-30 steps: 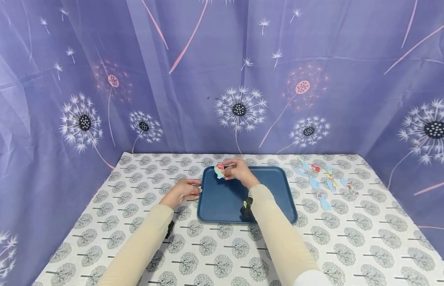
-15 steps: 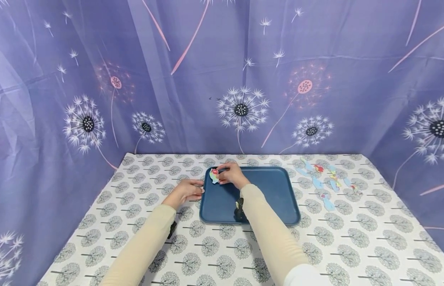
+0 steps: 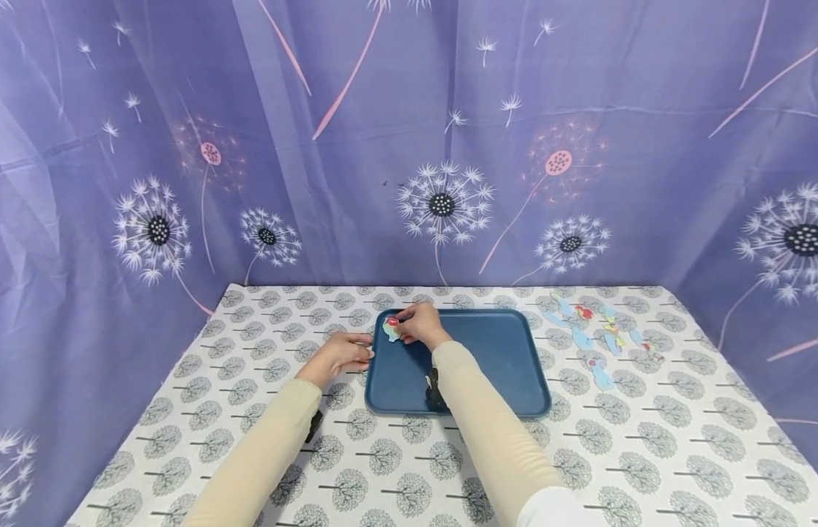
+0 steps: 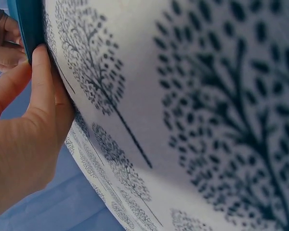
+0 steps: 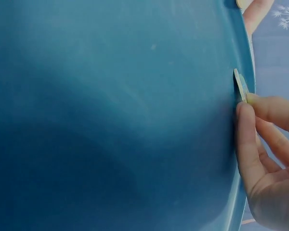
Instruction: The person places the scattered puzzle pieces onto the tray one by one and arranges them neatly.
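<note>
The right hand (image 3: 419,323) pinches a flat colored piece (image 3: 389,332) inside the blue tray (image 3: 504,351), near its far-left corner. The left hand (image 3: 339,354) pinches the tray's left rim.

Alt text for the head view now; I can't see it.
A person's right hand pinches a small colourful piece at the far left corner of a blue tray; the left hand touches the tray's left edge. More pieces lie right of the tray on a tree-print cloth, before a purple curtain.
</note>
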{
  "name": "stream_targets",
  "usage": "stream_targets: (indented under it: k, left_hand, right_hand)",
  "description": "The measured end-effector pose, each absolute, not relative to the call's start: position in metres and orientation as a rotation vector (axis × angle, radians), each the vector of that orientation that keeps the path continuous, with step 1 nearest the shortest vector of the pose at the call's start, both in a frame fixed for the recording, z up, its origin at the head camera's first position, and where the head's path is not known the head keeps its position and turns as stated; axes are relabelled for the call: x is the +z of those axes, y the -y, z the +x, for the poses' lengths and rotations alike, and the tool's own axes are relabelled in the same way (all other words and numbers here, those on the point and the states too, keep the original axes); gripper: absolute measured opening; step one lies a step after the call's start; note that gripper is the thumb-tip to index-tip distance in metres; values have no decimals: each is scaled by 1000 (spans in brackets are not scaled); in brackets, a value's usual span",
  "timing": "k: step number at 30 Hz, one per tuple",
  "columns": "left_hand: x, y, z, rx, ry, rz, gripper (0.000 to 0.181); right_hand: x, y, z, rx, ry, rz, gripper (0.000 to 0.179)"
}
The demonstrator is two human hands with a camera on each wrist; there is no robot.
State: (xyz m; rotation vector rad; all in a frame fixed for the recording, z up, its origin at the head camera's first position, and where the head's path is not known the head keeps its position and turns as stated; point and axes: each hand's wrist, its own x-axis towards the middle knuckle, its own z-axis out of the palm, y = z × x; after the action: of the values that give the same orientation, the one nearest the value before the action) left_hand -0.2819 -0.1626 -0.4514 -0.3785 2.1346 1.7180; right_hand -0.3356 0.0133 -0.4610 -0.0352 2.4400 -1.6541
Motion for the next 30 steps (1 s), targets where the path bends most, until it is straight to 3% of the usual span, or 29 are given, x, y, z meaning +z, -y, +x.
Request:
stream_targets:
  k: [30]
  left_hand:
    - [-449,162,-278,1733,-2137,-350,50]
  right_hand:
    - [-447,-62,-335,-1907,-2086,-342,38]
